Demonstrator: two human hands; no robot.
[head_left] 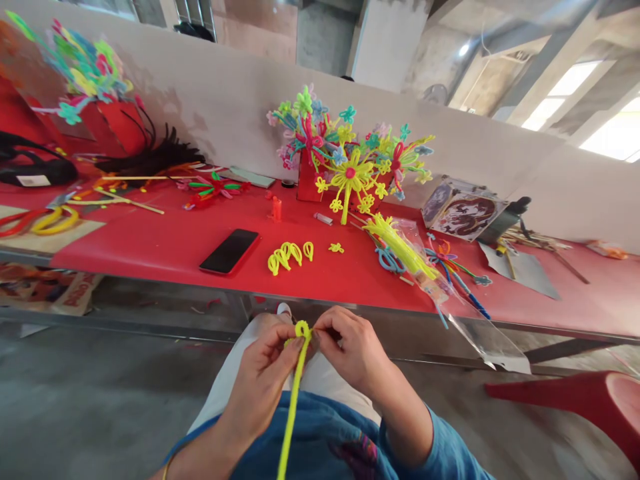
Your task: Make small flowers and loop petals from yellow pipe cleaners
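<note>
your left hand [263,363] pinches the long, fuzzy, bright yellow stem [293,407], maybe to keep its loop [302,325] still; your right hand [355,343] pinches it too, beside that loop.

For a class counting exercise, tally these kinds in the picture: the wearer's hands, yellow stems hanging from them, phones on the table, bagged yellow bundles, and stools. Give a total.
Hands: 2, the left hand and right hand
Yellow stem: 1
Phone: 1
Yellow bundle: 1
Stool: 1, partly in view
Total: 6
</note>
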